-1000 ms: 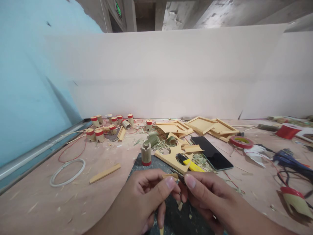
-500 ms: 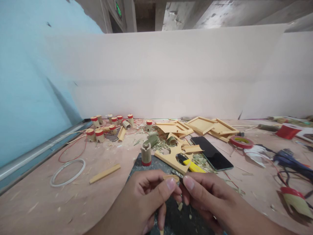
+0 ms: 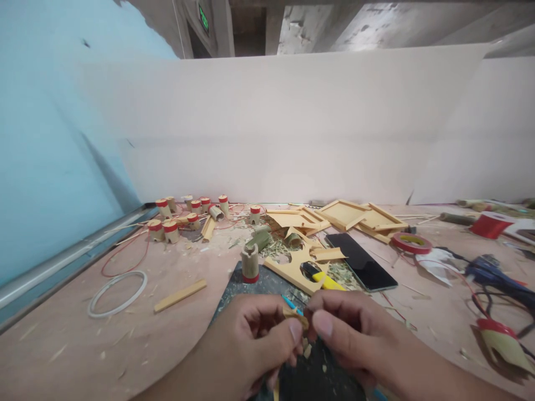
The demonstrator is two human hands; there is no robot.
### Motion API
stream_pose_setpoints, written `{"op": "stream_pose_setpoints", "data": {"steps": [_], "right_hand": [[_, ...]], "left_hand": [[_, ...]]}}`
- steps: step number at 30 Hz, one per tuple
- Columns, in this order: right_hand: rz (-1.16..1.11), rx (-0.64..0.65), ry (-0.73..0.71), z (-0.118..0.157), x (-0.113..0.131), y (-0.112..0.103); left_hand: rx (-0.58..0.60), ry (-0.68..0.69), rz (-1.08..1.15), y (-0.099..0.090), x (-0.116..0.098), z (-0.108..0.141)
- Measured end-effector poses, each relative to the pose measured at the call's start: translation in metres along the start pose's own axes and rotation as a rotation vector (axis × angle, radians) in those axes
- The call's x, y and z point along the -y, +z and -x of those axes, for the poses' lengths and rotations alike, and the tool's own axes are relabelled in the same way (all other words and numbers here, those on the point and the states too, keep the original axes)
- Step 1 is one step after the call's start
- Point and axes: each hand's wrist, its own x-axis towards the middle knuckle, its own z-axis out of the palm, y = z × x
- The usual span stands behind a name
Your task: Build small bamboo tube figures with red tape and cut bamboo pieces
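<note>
Through the head view I have the small wooden piece right at the left grip: it sits between the thumb and forefinger of my left hand, its end poking out just past the thumb tip. That grip is narrow, pinched on the piece. Close beside it, on the right, my right hand has its thumb and forefinger drawn together around a slim blue tool. The tool's visible tip runs just behind the wooden piece; I cannot tell whether the two touch, and the fingers cover most of its length.

Both forearms come in from the bottom corners and angle inward, so the hands nearly meet at the centre. The left palm turns inward with the fingers curled beneath the thumb; the right hand mirrors it, its knuckles up and its thumb pointing left.

The hands hang over a dark board on the desk. Just beyond them, a bamboo tube stands upright on the board, red band down and notched rim up. To its right lie a cut-out wooden sheet and a yellow cutter.
</note>
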Motion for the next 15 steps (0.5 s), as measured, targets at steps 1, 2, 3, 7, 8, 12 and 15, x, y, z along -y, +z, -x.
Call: {"op": "stream_pose_setpoints", "data": {"steps": [1, 2, 3, 7, 8, 12, 15], "right_hand": [[0.027, -0.016, -0.013, -0.0002, 0.0023, 0.0017], [0.05, -0.035, -0.018, -0.0004, 0.0047, 0.0034], [0.072, -0.058, -0.014, -0.0007, 0.007, 0.005], [0.081, -0.09, 0.012, -0.0019, 0.0107, 0.0085], [0.077, -0.091, 0.006, -0.002, 0.0103, 0.0086], [0.06, -0.087, 0.016, -0.0009, 0.0085, 0.0077], [0.063, -0.091, 0.051, 0.0006, 0.01, 0.007]], "left_hand": [[0.002, 0.0, -0.016, 0.0003, -0.0001, -0.0001], [-0.001, 0.001, -0.031, 0.0006, 0.0, -0.0002], [-0.004, 0.005, -0.047, 0.0009, 0.0003, -0.0003], [-0.043, 0.036, -0.11, 0.0013, 0.0038, -0.0004], [-0.064, 0.056, -0.137, 0.0012, 0.005, -0.0004], [-0.111, 0.112, -0.248, 0.0, 0.0085, 0.0001], [-0.1, 0.118, -0.338, -0.0016, 0.0078, 0.0009]]}}
